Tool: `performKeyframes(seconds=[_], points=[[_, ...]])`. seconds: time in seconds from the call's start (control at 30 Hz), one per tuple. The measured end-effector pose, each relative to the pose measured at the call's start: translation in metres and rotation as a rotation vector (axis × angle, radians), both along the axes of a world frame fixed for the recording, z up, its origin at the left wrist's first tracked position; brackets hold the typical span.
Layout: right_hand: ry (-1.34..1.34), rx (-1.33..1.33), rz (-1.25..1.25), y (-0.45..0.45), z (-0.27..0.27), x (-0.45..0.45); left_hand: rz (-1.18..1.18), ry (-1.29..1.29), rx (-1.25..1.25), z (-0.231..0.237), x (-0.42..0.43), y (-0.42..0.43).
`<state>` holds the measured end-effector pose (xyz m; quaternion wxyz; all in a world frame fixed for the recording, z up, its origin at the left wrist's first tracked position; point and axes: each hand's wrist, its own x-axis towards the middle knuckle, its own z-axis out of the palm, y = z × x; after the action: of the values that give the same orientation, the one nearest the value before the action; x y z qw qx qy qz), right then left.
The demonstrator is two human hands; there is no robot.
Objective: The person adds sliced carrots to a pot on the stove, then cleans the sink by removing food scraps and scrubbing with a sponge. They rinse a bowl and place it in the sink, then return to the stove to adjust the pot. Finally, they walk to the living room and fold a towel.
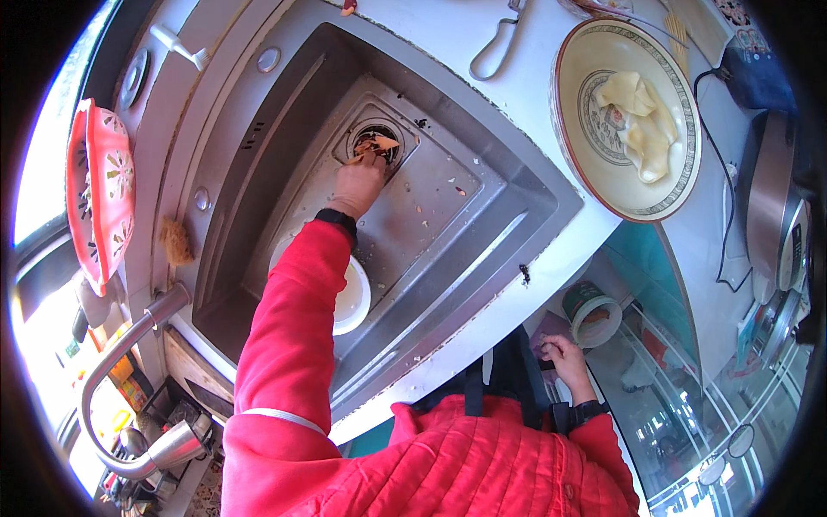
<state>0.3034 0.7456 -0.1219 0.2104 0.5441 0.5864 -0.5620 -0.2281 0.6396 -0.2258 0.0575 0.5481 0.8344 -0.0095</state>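
My left hand (pixel 359 183) reaches down into the stainless steel sink (pixel 446 207), with its fingers curled on orange and dark red food scraps (pixel 382 143) in the drain opening (pixel 398 155). Part of the scraps shows past the fingers; the fingertips are hidden. Beneath my left forearm stands a white bowl (pixel 362 297), partly covered by the red sleeve. Over at the counter's front edge, my right hand (pixel 568 363) hangs with bent fingers beside a green and white bucket (pixel 596 321). Whether something small is between those fingers cannot be made out.
A large patterned bowl (pixel 578 181) with pale dough-like pieces (pixel 646 142) stands on the right counter, near a metal peeler (pixel 497 52). The curved faucet (pixel 97 381) rises at left, below a pink openwork basket (pixel 100 194). Small scraps dot the sink floor.
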Motion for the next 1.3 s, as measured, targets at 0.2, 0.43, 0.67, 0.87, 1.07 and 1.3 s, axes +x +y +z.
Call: performKeyframes(seconds=[0.2,0.43,0.67,0.87,1.07,1.3], points=[[0.031,-0.042,-0.006,0.001,-0.006,-0.002,-0.036,0.015,-0.006,0.011,0.009,-0.012],[0.102,0.005,0.034,0.006,-0.013,0.014,-0.063,-0.057,-0.085,0.040,0.048,-0.039],[0.293,0.140,0.126,0.031,0.006,-0.005,-0.129,-0.060,0.117,0.165,0.122,-0.061],[0.717,-0.034,-0.082,0.055,0.090,-0.053,-0.428,-0.198,0.351,0.287,0.220,-0.026],[0.942,-0.520,-0.545,0.059,0.090,-0.002,-0.570,-0.606,0.431,0.244,0.342,0.043],[0.828,-0.718,-0.996,0.050,-0.024,0.101,-0.033,-1.193,0.351,0.095,0.453,0.061]])
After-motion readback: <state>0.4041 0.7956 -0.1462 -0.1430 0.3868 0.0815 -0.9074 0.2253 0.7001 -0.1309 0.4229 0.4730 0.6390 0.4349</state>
